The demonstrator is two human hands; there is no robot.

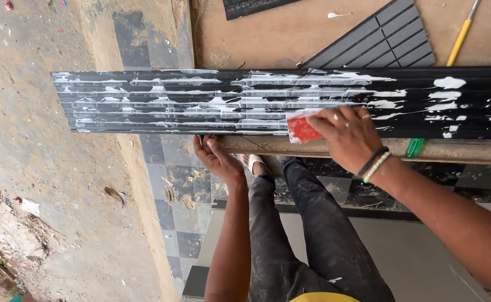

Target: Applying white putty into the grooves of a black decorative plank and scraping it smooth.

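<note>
Bare-armed person in dusty black trousers (312,235), a ring and beaded wristbands (374,163) on the right wrist.

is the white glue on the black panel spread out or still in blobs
Mostly spread: white glue lies in combed streaks along the black ribbed panel; right of the right hand with its red scraper, blobs remain.

Single head view, looking steeply down, close over workbench (312,148) edge

Long black ribbed panel (228,100) lying flat across wooden bench edge, streaked with white paste; small red card scraper (301,128) pressing on its near edge, right of centre.
</note>
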